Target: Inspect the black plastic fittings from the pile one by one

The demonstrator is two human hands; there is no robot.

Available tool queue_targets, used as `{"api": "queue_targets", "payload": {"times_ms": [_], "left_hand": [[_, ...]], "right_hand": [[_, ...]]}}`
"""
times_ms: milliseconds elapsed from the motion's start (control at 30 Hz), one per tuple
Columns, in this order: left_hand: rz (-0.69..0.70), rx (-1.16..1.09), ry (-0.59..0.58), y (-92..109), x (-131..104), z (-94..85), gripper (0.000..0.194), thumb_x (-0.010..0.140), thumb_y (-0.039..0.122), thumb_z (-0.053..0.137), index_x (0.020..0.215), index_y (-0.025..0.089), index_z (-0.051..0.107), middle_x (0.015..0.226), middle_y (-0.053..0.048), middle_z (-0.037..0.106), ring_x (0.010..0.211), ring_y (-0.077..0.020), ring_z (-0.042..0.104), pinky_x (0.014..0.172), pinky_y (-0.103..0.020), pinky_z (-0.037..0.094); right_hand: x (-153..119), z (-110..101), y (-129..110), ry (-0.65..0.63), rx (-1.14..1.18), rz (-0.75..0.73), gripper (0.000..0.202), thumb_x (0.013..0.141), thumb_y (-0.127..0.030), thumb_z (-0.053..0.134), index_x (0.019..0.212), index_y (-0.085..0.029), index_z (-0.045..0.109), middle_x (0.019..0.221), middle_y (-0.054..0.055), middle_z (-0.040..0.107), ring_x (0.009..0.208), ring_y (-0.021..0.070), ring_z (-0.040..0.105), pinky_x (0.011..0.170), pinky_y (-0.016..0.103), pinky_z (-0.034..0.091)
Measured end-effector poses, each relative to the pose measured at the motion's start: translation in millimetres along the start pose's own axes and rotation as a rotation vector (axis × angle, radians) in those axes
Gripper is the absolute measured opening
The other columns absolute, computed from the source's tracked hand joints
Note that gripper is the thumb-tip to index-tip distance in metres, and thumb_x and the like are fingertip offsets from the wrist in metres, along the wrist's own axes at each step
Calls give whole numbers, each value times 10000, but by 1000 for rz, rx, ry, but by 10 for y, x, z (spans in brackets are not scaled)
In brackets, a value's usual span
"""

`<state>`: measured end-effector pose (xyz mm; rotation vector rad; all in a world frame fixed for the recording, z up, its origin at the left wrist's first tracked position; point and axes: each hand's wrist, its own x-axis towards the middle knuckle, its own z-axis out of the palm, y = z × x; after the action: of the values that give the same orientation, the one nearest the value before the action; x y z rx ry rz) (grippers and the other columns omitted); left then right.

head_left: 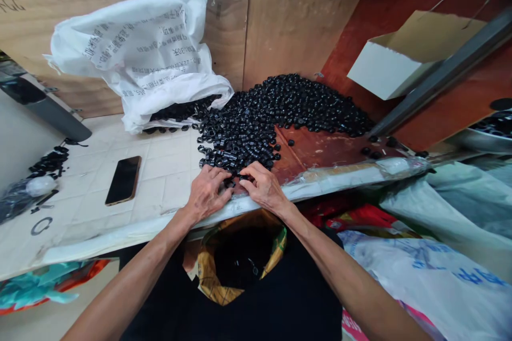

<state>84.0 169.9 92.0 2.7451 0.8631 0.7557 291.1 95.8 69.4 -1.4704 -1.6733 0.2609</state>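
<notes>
A big heap of small black rings or caps (288, 104) spreads over the worktop, and its near end reaches my fingers. At the table's front edge, my left hand (208, 190) has its fingers curled around a small black ring (229, 183). Just to the right, my right hand (263, 186) pinches another small black piece between thumb and forefinger, partly hidden by the fingertips. The two hands are close together but apart. Below them, in front of my body, hangs an open yellow sack (212, 277) with a dark inside.
A white printed sack (160, 58) lies with its mouth on the heap, against a wooden board (288, 21). To the left are a phone (123, 180) and a bag of black parts (20, 197). A white box (390, 66) and a slanted metal bar (444, 72) stand at the right.
</notes>
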Motion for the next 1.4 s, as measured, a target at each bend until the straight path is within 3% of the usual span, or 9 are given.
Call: {"api": "queue_targets", "payload": {"times_ms": [100, 233, 400, 567, 700, 867, 1033, 1200, 1400], "left_hand": [[34, 31, -54, -22, -9, 33, 257, 922, 342, 678, 1153, 239, 724, 1091, -81, 763, 967, -284, 616, 832, -438, 563], [2, -80, 1, -38, 3, 62, 246, 929, 275, 668, 1166, 214, 697, 1018, -73, 747, 932, -245, 629, 815, -388, 547], [-114, -508, 63, -8, 37, 27, 255, 920, 221, 647, 1165, 188, 708, 973, -41, 694, 761, -142, 632, 713, -287, 528], [-328, -985, 70, 153, -64, -30, 224, 855, 271, 760, 1056, 173, 742, 981, -51, 707, 817, -154, 669, 757, -283, 556], [-486, -1215, 74, 369, -284, -90, 282, 820, 309, 826, 1047, 161, 745, 1035, -67, 751, 892, -166, 692, 832, -283, 568], [-609, -1223, 101, 575, -590, -81, 295, 832, 321, 831, 1069, 172, 735, 931, -34, 747, 796, -134, 685, 760, -241, 569], [-464, -1106, 161, 714, -787, -6, 214, 913, 297, 749, 1101, 197, 746, 1098, -66, 743, 1008, -182, 716, 928, -292, 581], [-354, -961, 154, 711, -960, 97, 206, 960, 259, 690, 1156, 221, 741, 1141, -76, 739, 1063, -195, 713, 960, -325, 584], [-354, -916, 107, 719, -1148, 229, 212, 961, 237, 686, 1167, 233, 737, 1158, -73, 742, 1077, -198, 712, 955, -327, 589]], "right_hand": [[-2, 20, 17, -28, 70, -36, 206, 895, -123, 623, 1043, -209, 737, 1060, 76, 689, 953, 217, 686, 798, 316, 584], [1, 49, 76, -32, 176, 14, 265, 889, -133, 639, 1126, -211, 731, 1047, 66, 717, 871, 199, 695, 758, 311, 581], [6, 38, 60, 75, 392, 102, 164, 845, -232, 747, 1007, -213, 762, 977, 51, 717, 861, 197, 697, 746, 302, 590], [-101, 32, -209, 50, 537, 95, 229, 905, -257, 701, 1111, -244, 801, 1112, 81, 727, 1021, 214, 704, 835, 316, 602], [-273, 52, -432, 64, 583, 173, 280, 872, -261, 747, 1149, -227, 761, 1061, 66, 761, 902, 196, 724, 806, 315, 609], [-488, -21, -614, 53, 484, 89, 151, 901, -204, 710, 1027, -220, 792, 992, 63, 752, 921, 197, 717, 800, 296, 582], [-725, -55, -713, 71, 379, 142, 145, 930, -249, 698, 1056, -214, 759, 894, 45, 737, 763, 174, 692, 703, 277, 563], [-908, -14, -729, -32, 352, 251, 166, 996, -334, 642, 926, -196, 702, 680, -15, 657, 565, 126, 611, 581, 239, 479], [-1079, 80, -726, -32, 183, 204, 346, 1064, -336, 534, 763, -200, 638, 668, -3, 606, 590, 129, 565, 632, 265, 461]]}}
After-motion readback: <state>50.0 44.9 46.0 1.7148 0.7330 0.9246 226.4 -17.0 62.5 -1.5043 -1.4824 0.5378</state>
